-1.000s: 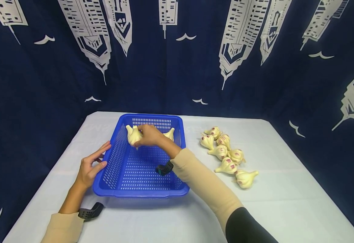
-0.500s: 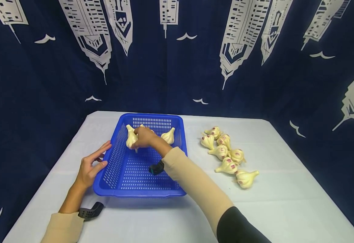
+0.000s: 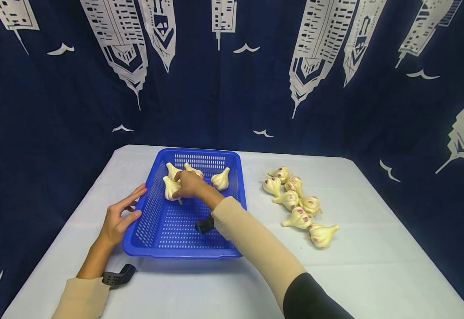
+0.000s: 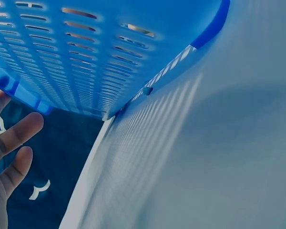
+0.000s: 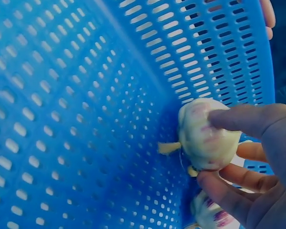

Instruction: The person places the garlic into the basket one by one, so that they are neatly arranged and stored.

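Note:
Inside the blue plastic basket point(image 3: 182, 253), my right hand point(image 3: 190, 184) grips a garlic bulb point(image 3: 171, 189) near the left wall. The right wrist view shows the thumb and fingers around this garlic bulb point(image 5: 207, 136), with its short root end pointing left. Behind it stands another garlic bulb point(image 3: 172, 170); a further garlic bulb point(image 3: 194, 170) lies at the back, partly covered by the hand. One more garlic bulb point(image 3: 220, 179) sits by the right wall. My left hand point(image 3: 117, 220) touches the basket's left rim with extended fingers point(image 4: 26, 129).
Several garlic bulbs point(image 3: 291, 199) with purple marks lie in a loose group on the white tabletop point(image 3: 375, 266), right of the basket. A dark blue curtain point(image 3: 216, 102) with white building prints hangs behind the table.
My right hand has shifted slightly with the garlic bulb, which now lies lower and nearer the basket's left wall. Bulbs behind it show more fully. The left hand stays at the rim.

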The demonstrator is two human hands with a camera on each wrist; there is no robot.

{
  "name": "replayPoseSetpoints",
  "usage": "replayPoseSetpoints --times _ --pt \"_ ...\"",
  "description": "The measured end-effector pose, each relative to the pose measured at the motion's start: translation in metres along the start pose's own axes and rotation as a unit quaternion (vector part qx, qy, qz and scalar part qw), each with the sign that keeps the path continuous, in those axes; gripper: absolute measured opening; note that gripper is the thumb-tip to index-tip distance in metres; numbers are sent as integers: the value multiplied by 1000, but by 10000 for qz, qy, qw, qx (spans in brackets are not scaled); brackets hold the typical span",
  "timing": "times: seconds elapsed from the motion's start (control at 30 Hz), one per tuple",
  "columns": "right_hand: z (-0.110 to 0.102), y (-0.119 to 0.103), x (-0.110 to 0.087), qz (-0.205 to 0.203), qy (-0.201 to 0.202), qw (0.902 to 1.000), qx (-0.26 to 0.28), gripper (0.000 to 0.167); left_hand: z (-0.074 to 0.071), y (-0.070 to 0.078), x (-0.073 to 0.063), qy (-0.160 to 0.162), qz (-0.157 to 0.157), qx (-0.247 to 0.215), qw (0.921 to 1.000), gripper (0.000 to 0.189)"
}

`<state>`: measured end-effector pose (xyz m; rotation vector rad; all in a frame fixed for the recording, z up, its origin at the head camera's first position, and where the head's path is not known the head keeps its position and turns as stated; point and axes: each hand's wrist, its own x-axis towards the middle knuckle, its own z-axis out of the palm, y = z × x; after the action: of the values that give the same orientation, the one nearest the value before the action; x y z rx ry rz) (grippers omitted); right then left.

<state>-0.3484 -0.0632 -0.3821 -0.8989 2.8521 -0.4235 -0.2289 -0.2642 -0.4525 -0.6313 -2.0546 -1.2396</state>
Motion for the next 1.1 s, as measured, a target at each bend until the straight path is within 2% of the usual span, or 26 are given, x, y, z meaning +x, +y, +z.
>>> replayPoseSetpoints --times 0.17,0.43,0.9,1.1 --pt "4 -1 0 -55 -26 9999 118 51 0 1 0 -6 -31 9 10000 51" --pt "4 -1 0 53 67 9999 60 56 1 -1 1 -19 -62 52 10000 51" --pt "-1 0 -1 114 140 9996 -201 63 1 -1 1 -81 1 94 9999 51" --pt "-9 -4 -3 109 249 9995 -182 63 -1 0 1 -161 31 156 9997 51"
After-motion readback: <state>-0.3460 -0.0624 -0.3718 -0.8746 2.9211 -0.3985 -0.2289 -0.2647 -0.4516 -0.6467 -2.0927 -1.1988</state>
